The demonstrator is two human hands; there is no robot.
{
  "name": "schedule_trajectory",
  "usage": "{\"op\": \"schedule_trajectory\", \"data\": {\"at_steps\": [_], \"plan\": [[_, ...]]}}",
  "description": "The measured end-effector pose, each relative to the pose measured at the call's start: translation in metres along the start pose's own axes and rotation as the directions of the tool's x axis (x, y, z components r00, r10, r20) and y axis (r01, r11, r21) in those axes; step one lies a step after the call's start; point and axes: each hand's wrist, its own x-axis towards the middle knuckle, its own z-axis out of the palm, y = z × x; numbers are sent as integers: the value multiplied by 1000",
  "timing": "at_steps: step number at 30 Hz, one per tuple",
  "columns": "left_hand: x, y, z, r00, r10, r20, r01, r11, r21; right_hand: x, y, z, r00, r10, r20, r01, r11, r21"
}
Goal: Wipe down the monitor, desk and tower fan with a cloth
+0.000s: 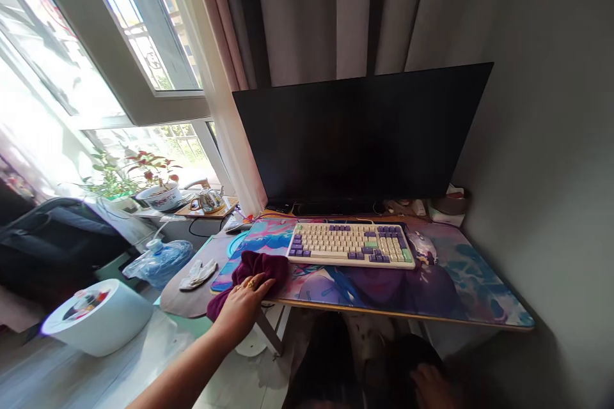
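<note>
My left hand [244,302] presses flat on a dark maroon cloth [259,266] at the left front corner of the desk, on the colourful desk mat [432,281]. Rings show on its fingers. Just right of the cloth lies a cream and purple keyboard [350,244]. A pale mouse [422,246] sits beside the keyboard's right end. My right hand [434,386] rests low below the desk edge, in shadow, with nothing visibly in it; its fingers are hard to make out.
A large dark monitor [359,140] stands behind the keyboard. Left of the desk are a small round table with a crumpled white cloth [197,273], a white bin [98,316], a water jug [160,259], potted plants [153,188] by the window and a kettle [208,200].
</note>
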Motion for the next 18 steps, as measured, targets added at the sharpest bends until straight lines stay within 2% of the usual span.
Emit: {"op": "schedule_trajectory", "data": {"at_steps": [2, 5, 7, 9, 11, 14, 16, 18], "plan": [[-11, 17, 2, 999, 49, -11, -50, 997, -51, 1, -10, -3, 1000, 9, 14, -9, 1000, 13], [-24, 44, 5, 992, 126, -29, -129, 977, -171, 0, -19, 0, 993, 39, 108, -43, 998, 38], [-30, 64, 4, 982, 184, -36, -187, 944, -272, 0, -24, 2, 985, 45, 165, -56, 996, 65], [-33, 84, 1, 969, 242, -52, -243, 890, -385, 0, -29, -2, 986, 33, 162, -53, 991, 122], [-31, 105, -5, 959, 270, -82, -273, 819, -505, 2, -37, -15, 995, 0, 104, -19, 983, 184], [-21, 134, -16, 970, 199, -140, -240, 697, -676, 9, -57, -48, 994, -95, -54, 104, 972, 212], [-12, 153, -23, 981, 125, -150, -195, 592, -782, 14, -74, -77, 963, -164, -213, 202, 964, 172], [-5, 171, -26, 988, 77, -134, -154, 467, -871, 16, -94, -109, 896, -236, -376, 289, 953, 92]]}}
